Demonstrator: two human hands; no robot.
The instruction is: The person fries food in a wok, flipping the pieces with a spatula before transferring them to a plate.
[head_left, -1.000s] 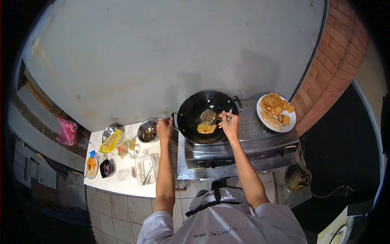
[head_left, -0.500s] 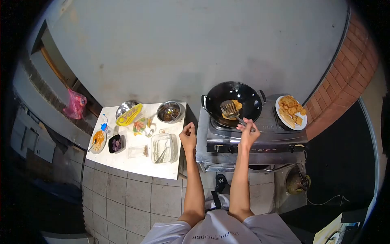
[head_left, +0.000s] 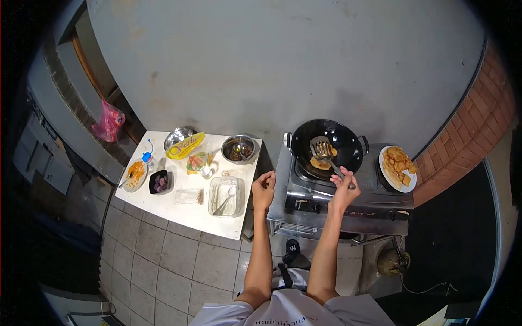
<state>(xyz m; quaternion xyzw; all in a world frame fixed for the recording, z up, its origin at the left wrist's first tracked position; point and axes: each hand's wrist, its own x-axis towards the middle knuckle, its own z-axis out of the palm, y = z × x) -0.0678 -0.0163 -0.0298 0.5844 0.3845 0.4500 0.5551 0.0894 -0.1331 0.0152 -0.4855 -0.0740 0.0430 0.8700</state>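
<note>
My right hand (head_left: 344, 191) is closed around the handle of a slotted metal spatula (head_left: 322, 148). The spatula's blade is inside a black wok (head_left: 348, 136), over golden pieces of frying food (head_left: 321, 163). Between the stove and the white table, my left hand (head_left: 263, 191) hangs in the air with its fingers curled in; nothing shows in it. The wok sits on the left burner of a metal gas stove (head_left: 359, 201). Right of the wok, a white plate (head_left: 403, 187) carries a pile of golden fried pieces (head_left: 397, 163).
On the white table (head_left: 163, 214) stand a glass container (head_left: 225, 198) with a spoon, a steel bowl (head_left: 238, 148) of dark sauce, a black bowl (head_left: 159, 182), a plate of orange food (head_left: 134, 176) and a yellow packet (head_left: 185, 146). A gas cylinder (head_left: 390, 263) stands below the stove.
The spatula's blade has lifted and shifted up and right within the wok, uncovering more of the food. The whole view has shifted slightly; my left hand stays curled.
</note>
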